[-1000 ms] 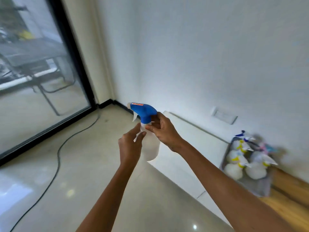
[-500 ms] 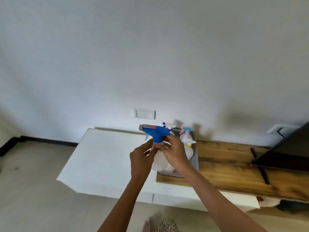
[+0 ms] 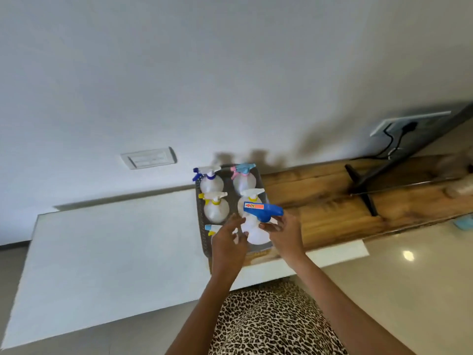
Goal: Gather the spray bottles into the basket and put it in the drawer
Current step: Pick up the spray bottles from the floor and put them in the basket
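Note:
A grey basket (image 3: 260,176) stands on the cabinet top against the wall, with several white spray bottles upright inside. A spray bottle with a blue trigger head (image 3: 265,212) is over the basket's near right corner. My right hand (image 3: 282,233) grips its neck just under the blue head. My left hand (image 3: 227,239) is beside the white body, fingers spread and touching it lightly. Behind it stand a yellow-collared bottle (image 3: 216,204) and a dark-blue-tipped bottle (image 3: 208,179). A pink and light-blue one (image 3: 243,176) sits at the back right. No drawer shows.
The white cabinet top (image 3: 107,247) stretches left of the basket. A wooden board (image 3: 340,201) runs to the right, carrying a black monitor stand (image 3: 363,185). A wall outlet (image 3: 148,158) and a plugged socket (image 3: 409,124) are on the wall. Tiled floor lies at lower right.
The blue-headed bottle has come down and right, into the basket's near right corner. My view has moved closer and now looks down on the basket. My left fingers have loosened from the bottle.

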Demonstrator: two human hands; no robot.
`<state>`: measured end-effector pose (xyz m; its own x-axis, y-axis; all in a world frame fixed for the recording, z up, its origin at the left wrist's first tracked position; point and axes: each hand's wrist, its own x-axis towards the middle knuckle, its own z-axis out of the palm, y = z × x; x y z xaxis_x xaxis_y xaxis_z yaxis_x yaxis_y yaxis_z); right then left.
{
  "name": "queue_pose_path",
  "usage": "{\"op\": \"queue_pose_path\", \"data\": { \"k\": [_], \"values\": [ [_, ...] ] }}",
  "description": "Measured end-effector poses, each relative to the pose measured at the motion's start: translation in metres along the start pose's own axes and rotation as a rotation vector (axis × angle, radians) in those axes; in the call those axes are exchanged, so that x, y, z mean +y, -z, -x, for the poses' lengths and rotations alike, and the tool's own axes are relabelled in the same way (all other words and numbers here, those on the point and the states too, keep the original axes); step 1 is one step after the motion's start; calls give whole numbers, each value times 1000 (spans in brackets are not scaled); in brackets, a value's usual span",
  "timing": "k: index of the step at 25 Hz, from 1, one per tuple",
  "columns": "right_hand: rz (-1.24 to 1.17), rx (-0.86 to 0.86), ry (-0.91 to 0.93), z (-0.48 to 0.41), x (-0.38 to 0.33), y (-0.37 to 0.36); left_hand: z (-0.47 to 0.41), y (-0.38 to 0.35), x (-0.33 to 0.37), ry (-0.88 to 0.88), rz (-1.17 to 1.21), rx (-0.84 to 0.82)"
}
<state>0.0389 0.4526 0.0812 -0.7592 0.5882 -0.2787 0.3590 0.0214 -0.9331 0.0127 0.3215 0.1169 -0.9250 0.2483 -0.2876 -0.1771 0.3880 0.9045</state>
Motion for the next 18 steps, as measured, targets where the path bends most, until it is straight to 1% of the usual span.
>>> {"op": "queue_pose_path", "data": {
  "k": [2, 5, 8, 11, 15, 18],
  "values": [
    [21, 19, -69, -18, 28, -4, -11, 0, -16, 0, 11, 45],
    [133, 29, -91, -44, 68, -15, -33, -1, -41, -2, -41, 88],
    [102, 27, -145, -56, 95, -24, -43, 0, -57, 18, -24, 97],
    [76, 20, -197, -66, 111, -27, -50, -1, -59, 18, -5, 96],
    [55, -3, -227, -71, 122, -26, -62, 0, -56, -2, -10, 98],
    [72, 12, -246, -75, 127, -29, -68, 3, -57, -12, -17, 98]
  ]
}}
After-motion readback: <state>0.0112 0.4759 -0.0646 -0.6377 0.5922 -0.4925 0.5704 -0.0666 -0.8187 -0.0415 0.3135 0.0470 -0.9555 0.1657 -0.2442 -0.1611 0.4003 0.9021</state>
